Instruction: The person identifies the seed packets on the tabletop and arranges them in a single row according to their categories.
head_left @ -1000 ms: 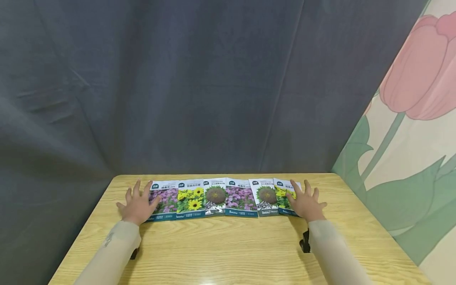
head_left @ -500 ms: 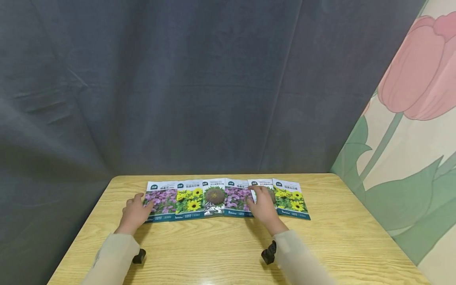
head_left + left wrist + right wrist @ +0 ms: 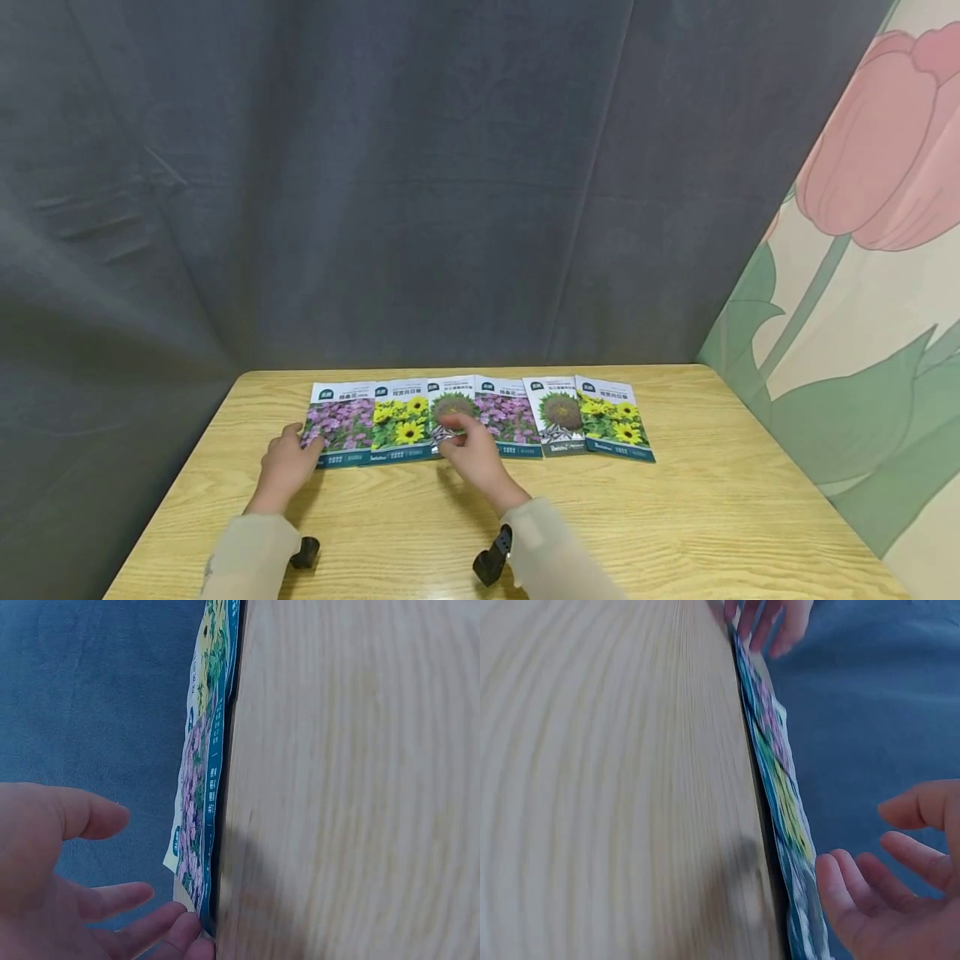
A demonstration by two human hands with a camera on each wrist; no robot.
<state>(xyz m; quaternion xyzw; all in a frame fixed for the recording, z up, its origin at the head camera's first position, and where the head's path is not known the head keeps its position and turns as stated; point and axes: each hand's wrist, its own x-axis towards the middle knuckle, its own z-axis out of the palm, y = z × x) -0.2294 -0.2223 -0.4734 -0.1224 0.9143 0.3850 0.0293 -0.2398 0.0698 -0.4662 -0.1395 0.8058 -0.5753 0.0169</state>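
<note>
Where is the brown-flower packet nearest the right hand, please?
In the head view, the brown-flower packet sits third from left, between a yellow-flower packet and a purple-flower packet.

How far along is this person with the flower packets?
Looks done: six flower packets lie face up in one row. Under way: the left hand is at the leftmost packet, the right hand above or on the third packet from the left; contact is unclear. Perhaps remaining: some straightening, since the rightmost packet sits slightly slanted and some edges overlap.

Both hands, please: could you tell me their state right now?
Left hand: open, at the leftmost packet, holding nothing.
Right hand: open, at the third packet from left, holding nothing.
</note>
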